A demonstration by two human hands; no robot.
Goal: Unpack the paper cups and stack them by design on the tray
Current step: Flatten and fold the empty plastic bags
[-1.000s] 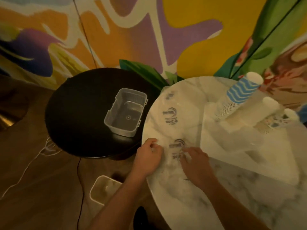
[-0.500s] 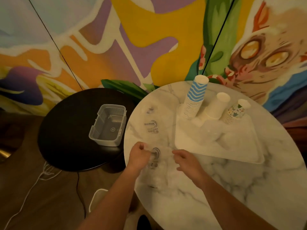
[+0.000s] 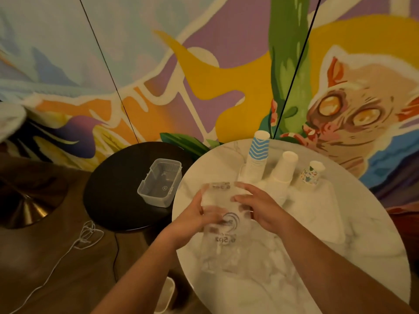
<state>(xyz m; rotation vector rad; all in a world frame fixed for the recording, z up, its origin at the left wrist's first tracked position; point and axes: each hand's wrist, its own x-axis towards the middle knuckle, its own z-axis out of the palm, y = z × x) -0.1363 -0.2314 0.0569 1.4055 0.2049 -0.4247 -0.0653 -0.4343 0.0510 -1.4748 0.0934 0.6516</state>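
Cup stacks (image 3: 258, 155) upright on tray (image 3: 328, 214); left hand (image 3: 192, 217), right hand (image 3: 258, 207) grip clear bag (image 3: 223, 214).

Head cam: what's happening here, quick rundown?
A person holds a clear plastic bag in both hands, left hand and right hand, above the marble table. Three upside-down cup stacks stand on the white tray: blue zigzag cups, plain white cups and speckled cups. A clear plastic container sits on the black side table.
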